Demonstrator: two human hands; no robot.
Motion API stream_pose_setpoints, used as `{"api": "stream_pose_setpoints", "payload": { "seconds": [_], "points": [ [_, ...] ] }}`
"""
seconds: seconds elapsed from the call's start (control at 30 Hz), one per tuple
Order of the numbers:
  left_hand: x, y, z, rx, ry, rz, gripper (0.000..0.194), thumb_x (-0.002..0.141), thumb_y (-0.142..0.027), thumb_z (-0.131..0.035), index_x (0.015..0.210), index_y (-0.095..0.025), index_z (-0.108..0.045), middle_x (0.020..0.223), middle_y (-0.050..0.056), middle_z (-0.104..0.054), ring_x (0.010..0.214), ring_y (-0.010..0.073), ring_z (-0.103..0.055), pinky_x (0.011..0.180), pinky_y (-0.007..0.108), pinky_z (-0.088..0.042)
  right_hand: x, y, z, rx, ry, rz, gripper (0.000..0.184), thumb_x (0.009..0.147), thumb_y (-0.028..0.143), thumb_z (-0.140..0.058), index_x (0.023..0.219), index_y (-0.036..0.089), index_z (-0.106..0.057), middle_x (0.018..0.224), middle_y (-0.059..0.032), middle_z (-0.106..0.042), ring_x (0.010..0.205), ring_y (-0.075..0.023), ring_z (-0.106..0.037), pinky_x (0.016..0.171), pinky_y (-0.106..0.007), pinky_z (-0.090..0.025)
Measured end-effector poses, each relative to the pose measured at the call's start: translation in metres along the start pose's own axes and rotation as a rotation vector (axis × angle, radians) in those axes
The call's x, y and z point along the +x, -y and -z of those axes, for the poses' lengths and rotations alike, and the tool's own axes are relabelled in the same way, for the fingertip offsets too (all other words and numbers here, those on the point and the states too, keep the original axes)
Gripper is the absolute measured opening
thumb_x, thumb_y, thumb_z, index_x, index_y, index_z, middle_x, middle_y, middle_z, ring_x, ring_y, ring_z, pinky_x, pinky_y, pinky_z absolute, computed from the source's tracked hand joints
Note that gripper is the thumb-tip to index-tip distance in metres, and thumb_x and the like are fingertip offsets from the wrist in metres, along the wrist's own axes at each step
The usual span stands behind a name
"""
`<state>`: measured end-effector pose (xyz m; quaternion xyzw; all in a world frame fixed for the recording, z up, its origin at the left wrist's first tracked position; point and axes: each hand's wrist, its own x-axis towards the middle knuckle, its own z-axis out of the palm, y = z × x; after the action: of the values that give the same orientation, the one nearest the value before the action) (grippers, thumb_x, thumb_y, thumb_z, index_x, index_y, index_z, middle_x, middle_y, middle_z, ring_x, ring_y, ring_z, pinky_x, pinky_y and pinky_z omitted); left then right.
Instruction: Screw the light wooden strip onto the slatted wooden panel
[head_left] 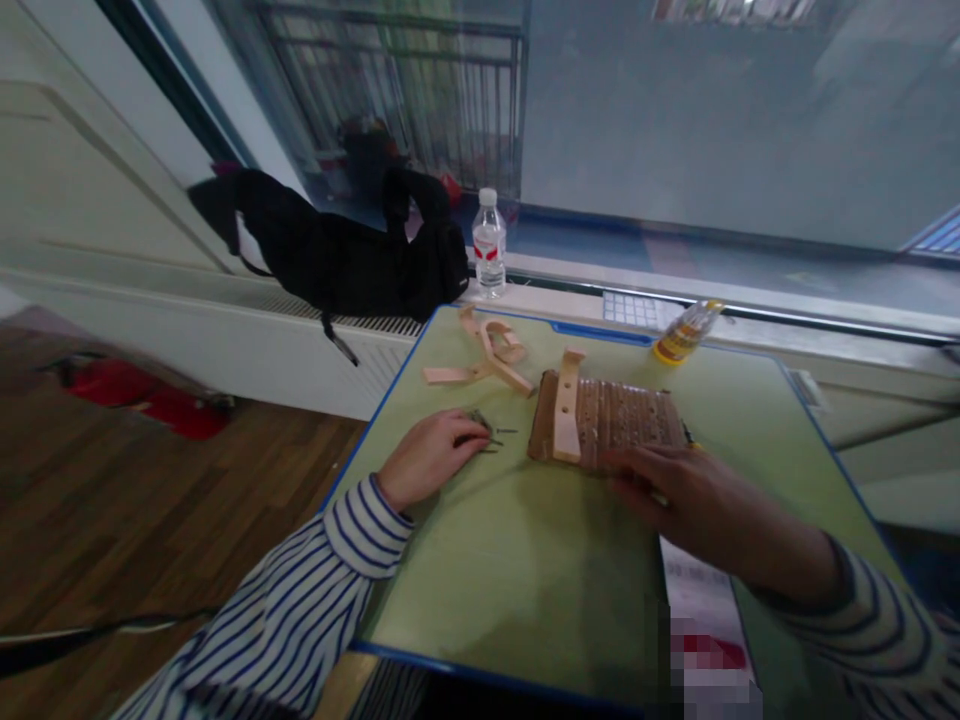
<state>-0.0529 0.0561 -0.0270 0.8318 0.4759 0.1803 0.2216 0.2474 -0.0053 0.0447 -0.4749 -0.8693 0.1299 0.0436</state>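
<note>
My left hand (442, 447) rests on the table with its fingers pinched together over a few thin dark screws; a tip pokes out by the fingertips. A loose screw (507, 431) lies just right of them. My right hand (675, 490), somewhat blurred, is at the front edge of a taped cardboard block (630, 415). Its fingers are curled, and a small pale tip shows under them; what it belongs to is hidden. Across the block's left side lies a bent wooden piece (568, 410) with two holes. More bent wooden pieces (491, 360) lie behind my left hand.
The green table (480, 600) has a blue rim. At its back right a yellow-labelled bottle (684, 335) leans. A phone-like object (701, 590) lies under my right forearm. On the sill stand a water bottle (490, 245) and a black bag (352, 250).
</note>
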Motion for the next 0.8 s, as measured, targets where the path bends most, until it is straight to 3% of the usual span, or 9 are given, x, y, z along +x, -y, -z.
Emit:
{"api": "stream_pose_setpoints", "payload": {
  "seconds": [0.13, 0.47, 0.6, 0.8],
  "points": [
    [0.001, -0.002, 0.002, 0.001, 0.001, -0.016, 0.025, 0.091, -0.03, -0.05, 0.091, -0.02, -0.072, 0.093, 0.004, -0.069, 0.087, 0.0171, -0.063, 0.079, 0.026, -0.047, 0.001, -0.009, 0.007, -0.004, -0.039, -0.028, 0.02, 0.093, 0.026, -0.043, 0.102, 0.021, -0.061, 0.076, -0.0015, -0.069, 0.063, -0.0147, -0.063, 0.058, -0.027, -0.037],
    [0.006, -0.019, 0.029, -0.015, -0.059, 0.055, 0.028, 0.092, -0.036, -0.048, 0.092, -0.02, -0.071, 0.086, 0.0, -0.073, 0.074, 0.0158, -0.064, 0.066, 0.024, -0.044, 0.009, -0.021, 0.019, -0.004, -0.138, -0.055, 0.025, 0.092, 0.028, -0.046, 0.109, 0.019, -0.062, 0.087, -0.0062, -0.071, 0.069, -0.0161, -0.064, 0.06, -0.027, -0.042],
    [0.018, -0.035, 0.038, -0.078, -0.089, 0.009, 0.027, 0.091, -0.037, -0.05, 0.092, -0.02, -0.071, 0.087, 0.0, -0.072, 0.077, 0.0151, -0.063, 0.066, 0.023, -0.043, 0.02, -0.017, 0.026, 0.045, -0.189, -0.008, 0.023, 0.09, 0.025, -0.047, 0.106, 0.019, -0.063, 0.078, -0.0032, -0.069, 0.065, -0.0138, -0.061, 0.06, -0.025, -0.042],
    [0.045, -0.061, 0.044, -0.231, -0.106, -0.038, 0.026, 0.09, -0.037, -0.052, 0.096, -0.021, -0.071, 0.092, 0.0, -0.073, 0.081, 0.015, -0.063, 0.072, 0.024, -0.045, 0.042, -0.019, 0.028, 0.209, -0.291, 0.035, 0.023, 0.087, 0.022, -0.051, 0.104, 0.021, -0.065, 0.083, -0.0025, -0.071, 0.06, -0.0112, -0.059, 0.058, -0.024, -0.043]
  ]
}}
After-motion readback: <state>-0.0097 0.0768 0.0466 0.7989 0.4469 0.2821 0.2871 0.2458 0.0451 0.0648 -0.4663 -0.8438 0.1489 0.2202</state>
